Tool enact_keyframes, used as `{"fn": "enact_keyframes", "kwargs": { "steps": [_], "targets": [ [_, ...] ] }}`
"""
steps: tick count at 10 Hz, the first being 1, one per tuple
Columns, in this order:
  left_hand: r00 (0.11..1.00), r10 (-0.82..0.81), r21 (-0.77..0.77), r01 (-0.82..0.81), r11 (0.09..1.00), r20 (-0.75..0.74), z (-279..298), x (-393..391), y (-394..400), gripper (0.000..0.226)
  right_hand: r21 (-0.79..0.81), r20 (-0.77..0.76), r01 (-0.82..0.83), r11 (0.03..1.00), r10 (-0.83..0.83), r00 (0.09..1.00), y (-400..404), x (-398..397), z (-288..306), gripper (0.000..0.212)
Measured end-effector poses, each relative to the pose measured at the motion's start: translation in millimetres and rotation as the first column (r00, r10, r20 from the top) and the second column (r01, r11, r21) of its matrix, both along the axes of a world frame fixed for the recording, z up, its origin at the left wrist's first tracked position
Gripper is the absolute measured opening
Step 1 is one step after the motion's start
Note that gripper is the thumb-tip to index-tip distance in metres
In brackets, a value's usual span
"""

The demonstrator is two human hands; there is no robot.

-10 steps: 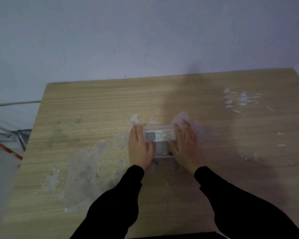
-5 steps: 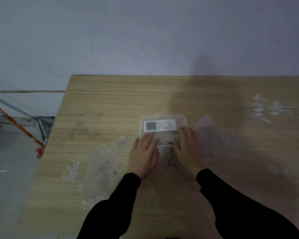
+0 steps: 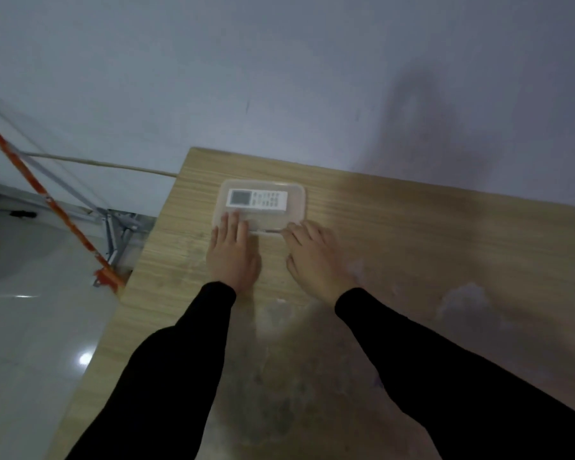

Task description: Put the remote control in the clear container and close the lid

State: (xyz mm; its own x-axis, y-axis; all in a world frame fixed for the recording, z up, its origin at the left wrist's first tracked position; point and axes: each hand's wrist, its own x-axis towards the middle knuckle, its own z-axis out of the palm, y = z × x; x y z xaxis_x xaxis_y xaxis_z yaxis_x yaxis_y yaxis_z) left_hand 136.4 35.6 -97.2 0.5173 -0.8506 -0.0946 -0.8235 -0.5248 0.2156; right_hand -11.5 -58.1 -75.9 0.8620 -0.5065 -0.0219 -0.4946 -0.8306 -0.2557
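Note:
A clear plastic container (image 3: 297,202) sits near the far left corner of the wooden table (image 3: 412,247), its lid down on top. Inside it lies a white remote control (image 3: 256,199) with a grey screen at its left end. My left hand (image 3: 233,252) lies flat on the table, its fingertips resting on the container's near left edge. Just in front of the container's near right corner, my right hand (image 3: 314,257) lies flat with its fingertips touching the edge. Neither hand grips anything.
The table's left edge (image 3: 140,270) drops to a shiny tiled floor. An orange and grey metal frame (image 3: 63,220) stands beside that edge. A grey wall runs behind the table. Worn pale patches (image 3: 462,300) mark the tabletop at right.
Both hands have slid back from the container's sides to its near edge. The camera view has swung right and down, so the container now appears farther from me.

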Motion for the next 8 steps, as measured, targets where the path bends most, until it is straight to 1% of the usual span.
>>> {"fn": "enact_keyframes", "kwargs": {
  "steps": [1,2,3,5,6,7,8],
  "targets": [
    [1.000,-0.019,0.049,0.020,0.999,-0.014,-1,33,-10,0.089,0.004,-0.065,-0.015,1.000,0.015,0.998,-12,25,-2,0.062],
    [0.998,-0.054,0.122,0.057,0.991,-0.024,-1,63,-22,0.097,-0.015,-0.129,-0.055,0.998,0.053,0.990,-28,48,-2,0.069],
    [0.999,-0.035,0.185,0.042,0.982,-0.039,5,85,-37,0.097,0.092,-0.158,-0.071,0.993,0.085,0.984,-44,68,0,0.075],
    [1.000,-0.007,0.221,0.013,0.975,-0.026,13,106,-58,0.090,0.270,-0.176,-0.064,0.961,0.115,0.978,-50,90,3,0.087],
    [1.000,-0.003,0.255,0.003,0.967,-0.002,12,104,-59,0.091,0.252,-0.213,-0.083,0.964,0.139,0.967,-54,91,3,0.088],
    [0.998,0.058,0.230,-0.049,0.972,-0.034,21,89,-54,0.083,0.258,-0.212,-0.019,0.966,0.075,0.974,-53,79,9,0.087],
    [0.995,0.101,0.170,-0.098,0.981,-0.010,21,66,-46,0.077,0.215,-0.129,0.019,0.976,0.009,0.992,-49,55,9,0.078]
  ]
}}
